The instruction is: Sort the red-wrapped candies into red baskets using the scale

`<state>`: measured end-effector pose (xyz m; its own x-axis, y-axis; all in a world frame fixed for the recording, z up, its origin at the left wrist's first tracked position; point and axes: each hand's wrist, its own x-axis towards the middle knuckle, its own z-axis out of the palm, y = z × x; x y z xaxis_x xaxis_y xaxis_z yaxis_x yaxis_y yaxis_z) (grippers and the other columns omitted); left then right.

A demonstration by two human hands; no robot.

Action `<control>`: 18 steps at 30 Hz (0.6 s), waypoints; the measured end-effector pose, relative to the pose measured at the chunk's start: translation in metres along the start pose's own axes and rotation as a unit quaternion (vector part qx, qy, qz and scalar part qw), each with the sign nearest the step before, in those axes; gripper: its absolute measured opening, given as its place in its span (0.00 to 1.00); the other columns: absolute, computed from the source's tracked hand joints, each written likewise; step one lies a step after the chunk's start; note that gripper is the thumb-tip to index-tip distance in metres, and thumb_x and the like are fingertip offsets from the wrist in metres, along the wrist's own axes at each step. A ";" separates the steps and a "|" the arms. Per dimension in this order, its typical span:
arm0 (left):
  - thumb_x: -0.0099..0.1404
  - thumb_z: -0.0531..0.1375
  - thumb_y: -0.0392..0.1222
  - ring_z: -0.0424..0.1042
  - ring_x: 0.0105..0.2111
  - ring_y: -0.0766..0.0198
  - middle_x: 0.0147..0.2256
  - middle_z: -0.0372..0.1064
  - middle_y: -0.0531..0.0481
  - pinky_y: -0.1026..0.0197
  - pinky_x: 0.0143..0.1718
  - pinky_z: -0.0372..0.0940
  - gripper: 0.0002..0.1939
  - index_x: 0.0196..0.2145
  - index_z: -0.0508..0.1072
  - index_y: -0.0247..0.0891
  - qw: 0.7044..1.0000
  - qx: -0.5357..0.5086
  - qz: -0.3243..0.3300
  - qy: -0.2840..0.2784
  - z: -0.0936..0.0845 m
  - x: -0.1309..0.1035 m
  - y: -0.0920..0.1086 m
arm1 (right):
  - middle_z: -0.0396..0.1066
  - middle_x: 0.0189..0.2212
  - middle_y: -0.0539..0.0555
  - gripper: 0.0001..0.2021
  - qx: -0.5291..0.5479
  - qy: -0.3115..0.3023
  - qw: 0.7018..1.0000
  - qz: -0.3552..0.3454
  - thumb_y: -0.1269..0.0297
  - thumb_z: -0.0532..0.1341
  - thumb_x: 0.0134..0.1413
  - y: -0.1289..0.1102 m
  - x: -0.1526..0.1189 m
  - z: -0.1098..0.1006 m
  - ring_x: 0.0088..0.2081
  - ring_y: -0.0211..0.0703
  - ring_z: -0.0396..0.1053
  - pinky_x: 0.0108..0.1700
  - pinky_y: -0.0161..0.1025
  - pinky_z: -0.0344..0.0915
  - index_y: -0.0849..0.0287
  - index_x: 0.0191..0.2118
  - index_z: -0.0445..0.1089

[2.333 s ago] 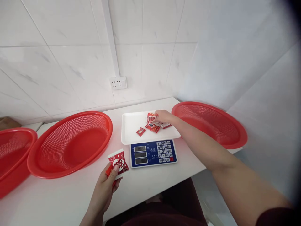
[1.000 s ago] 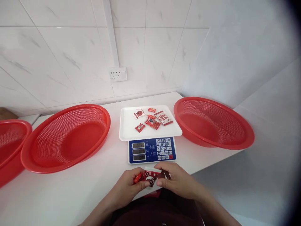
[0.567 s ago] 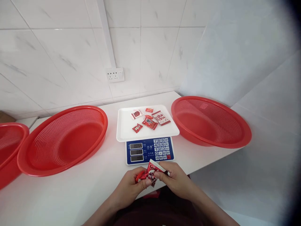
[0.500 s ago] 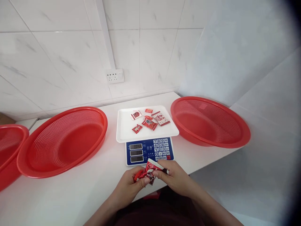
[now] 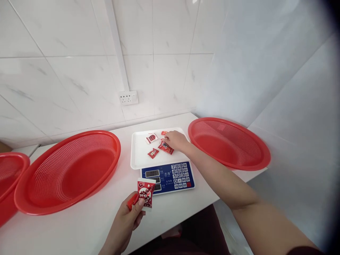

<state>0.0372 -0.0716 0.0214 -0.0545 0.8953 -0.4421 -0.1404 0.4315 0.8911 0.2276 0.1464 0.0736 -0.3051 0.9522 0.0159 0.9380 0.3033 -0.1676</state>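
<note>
My left hand [image 5: 130, 216] pinches a red and white snack packet [image 5: 145, 193] with white crimped ends, and a smaller orange-red packet [image 5: 132, 200] shows behind my thumb. Over the white tray [image 5: 136, 156], my right hand [image 5: 174, 140] reaches among the packets, its fingertips bent down and mostly hidden, so what they grip cannot be made out. Near those fingertips lie a red packet with black lettering [image 5: 166, 146] and a small red one [image 5: 164, 133]. A white and red packet [image 5: 151, 138] and a small red packet [image 5: 153, 153] rest further left on the tray.
Below the tray is the blue panel of a scale [image 5: 167, 178]. One red basket [image 5: 87, 170] stands left of it, another red basket [image 5: 225, 145] right of it, and part of a third [image 5: 10, 177] at the far left. A socket [image 5: 128, 97] is on the wall.
My right hand has let go of the packet and moved up over the tray. My left hand has shifted left, still holding the packets. The view has tilted slightly up.
</note>
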 end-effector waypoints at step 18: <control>0.46 0.61 0.64 0.53 0.21 0.72 0.25 0.61 0.54 0.71 0.18 0.45 0.25 0.30 0.69 0.39 0.999 0.031 0.003 -0.009 -0.002 0.003 0.000 | 0.74 0.32 0.55 0.14 0.024 -0.046 0.999 -0.014 0.55 0.54 0.57 0.011 0.032 0.000 0.32 0.42 0.69 0.29 0.34 0.56 0.57 0.34 0.72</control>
<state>0.0349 -0.0694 0.0197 -0.0371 0.8998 -0.4347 -0.0782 0.4311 0.8989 0.2283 0.1804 0.0723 -0.3462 0.9356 -0.0687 0.9209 0.3249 -0.2151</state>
